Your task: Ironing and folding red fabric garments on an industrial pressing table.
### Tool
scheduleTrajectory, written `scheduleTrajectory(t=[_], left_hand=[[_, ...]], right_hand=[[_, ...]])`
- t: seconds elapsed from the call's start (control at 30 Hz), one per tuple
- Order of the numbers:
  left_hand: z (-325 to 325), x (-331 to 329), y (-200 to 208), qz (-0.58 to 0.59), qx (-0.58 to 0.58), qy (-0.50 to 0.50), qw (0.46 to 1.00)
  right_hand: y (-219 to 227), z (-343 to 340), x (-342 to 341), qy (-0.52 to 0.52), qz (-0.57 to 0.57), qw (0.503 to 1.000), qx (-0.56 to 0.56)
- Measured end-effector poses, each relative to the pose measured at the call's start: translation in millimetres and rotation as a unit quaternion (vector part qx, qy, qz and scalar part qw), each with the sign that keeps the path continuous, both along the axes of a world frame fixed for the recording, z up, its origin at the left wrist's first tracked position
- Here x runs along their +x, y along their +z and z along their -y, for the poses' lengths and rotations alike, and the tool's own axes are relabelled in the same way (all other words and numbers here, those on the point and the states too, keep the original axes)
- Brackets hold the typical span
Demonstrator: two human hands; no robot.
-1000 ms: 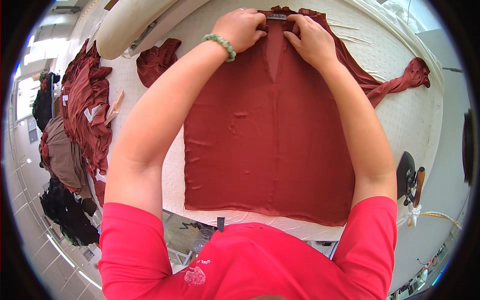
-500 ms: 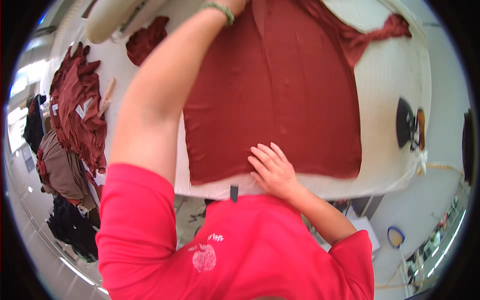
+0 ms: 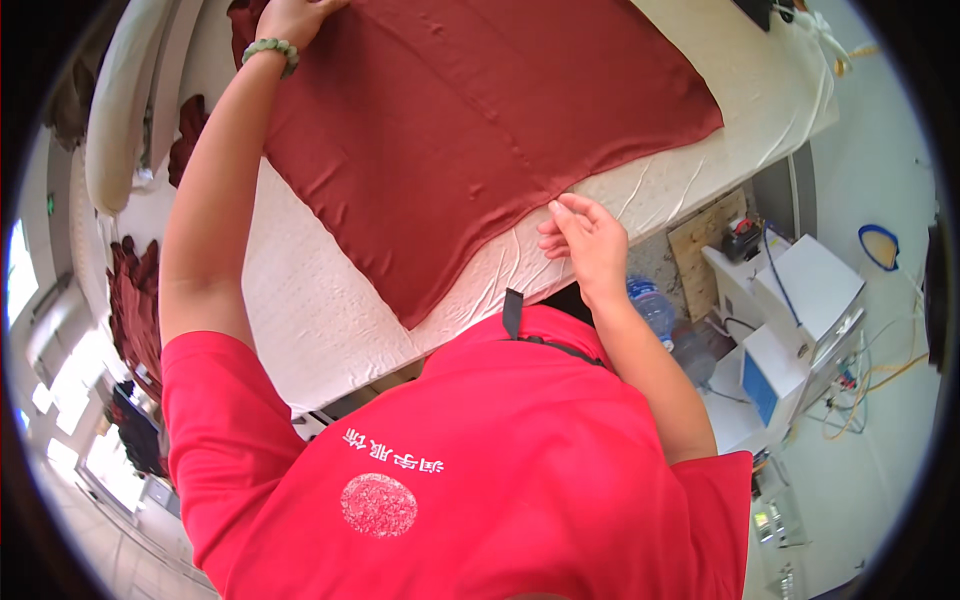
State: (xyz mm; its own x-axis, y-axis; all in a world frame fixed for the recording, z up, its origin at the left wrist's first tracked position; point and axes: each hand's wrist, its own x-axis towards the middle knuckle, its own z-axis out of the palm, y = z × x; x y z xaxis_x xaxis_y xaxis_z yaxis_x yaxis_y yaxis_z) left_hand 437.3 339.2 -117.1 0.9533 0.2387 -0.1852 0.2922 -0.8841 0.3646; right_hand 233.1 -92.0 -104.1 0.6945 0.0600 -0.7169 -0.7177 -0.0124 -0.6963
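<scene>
A dark red garment (image 3: 450, 120) lies spread across the white padded ironing table (image 3: 310, 330), its hem running at a slant toward me with small ripples in the cloth. My left hand (image 3: 298, 20) rests on the far left part of the garment, its thumb stretched away. The view's top edge cuts off some of its fingers. At the near hem, my right hand (image 3: 590, 245) has thumb and fingers closed on the fabric edge, the other fingers curled.
A long pale padded arm (image 3: 125, 110) stands at the far left. More dark red clothing (image 3: 135, 305) hangs below it. Beside the table on the right are a white machine (image 3: 790, 310) with cables and a large clear bottle (image 3: 652, 305). A dark iron (image 3: 757, 10) partly shows at the top right.
The view has turned, so table and garment now sit slanted. My right hand has gone from lying flat on the cloth to pinching its hem. My left hand appears farther left.
</scene>
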Motion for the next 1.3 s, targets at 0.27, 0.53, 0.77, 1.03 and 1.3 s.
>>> scheduleTrajectory(t=[0.27, 0.53, 0.77, 1.03, 1.3], left_hand=[[-19.9, 20.8, -29.4, -0.039, -0.103, 0.005, 0.994], [39.1, -109.5, -4.1, 0.258, -0.060, 0.043, 0.963], [8.5, -303.7, -34.4, 0.204, -0.225, 0.355, 0.884], [150.5, -382.5, 26.9, -0.149, -0.327, 0.344, 0.867], [128.8, -401.3, 31.6, -0.158, -0.489, 0.386, 0.766]], right_hand=[[2.0, -20.4, -8.4, -0.056, -0.002, 0.998, -0.011], [18.2, -10.4, -18.2, -0.120, -0.055, 0.987, 0.095], [3.3, -19.7, 2.1, -0.062, -0.133, 0.976, 0.161], [-11.1, -27.4, 2.3, -0.089, -0.077, 0.990, 0.077], [-11.5, -13.7, 4.3, -0.067, -0.013, 0.998, -0.006]])
